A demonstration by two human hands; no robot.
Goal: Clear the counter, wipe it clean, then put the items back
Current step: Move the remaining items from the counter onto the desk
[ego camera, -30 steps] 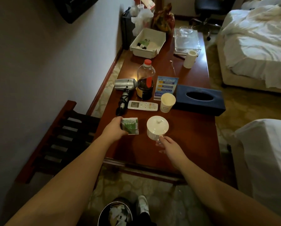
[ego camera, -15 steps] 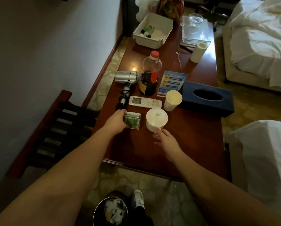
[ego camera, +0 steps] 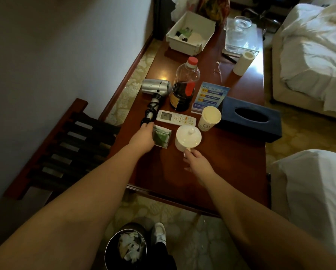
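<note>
On the dark red wooden counter (ego camera: 231,164), my left hand (ego camera: 143,138) grips a green and white packet (ego camera: 161,136) at its left edge. My right hand (ego camera: 197,162) pinches the handle of a white lidded mug (ego camera: 187,138) that stands just right of the packet. Behind them lie a white remote (ego camera: 176,118), a silver hair dryer (ego camera: 155,88) with its cord, a bottle of dark liquid with a red cap (ego camera: 184,88), a blue info card (ego camera: 210,96), a paper cup (ego camera: 211,117) and a dark blue tissue box (ego camera: 251,118).
Farther back stand a white tray with small bottles (ego camera: 190,34), a clear tray with a glass (ego camera: 240,36) and a paper roll (ego camera: 243,63). A slatted luggage rack (ego camera: 66,149) stands left of the counter, a bin (ego camera: 126,248) at my feet, beds (ego camera: 315,51) on the right.
Both hands have slid the packet and the mug away from me, closer to the remote and the paper cup. The view has tilted down a little.
</note>
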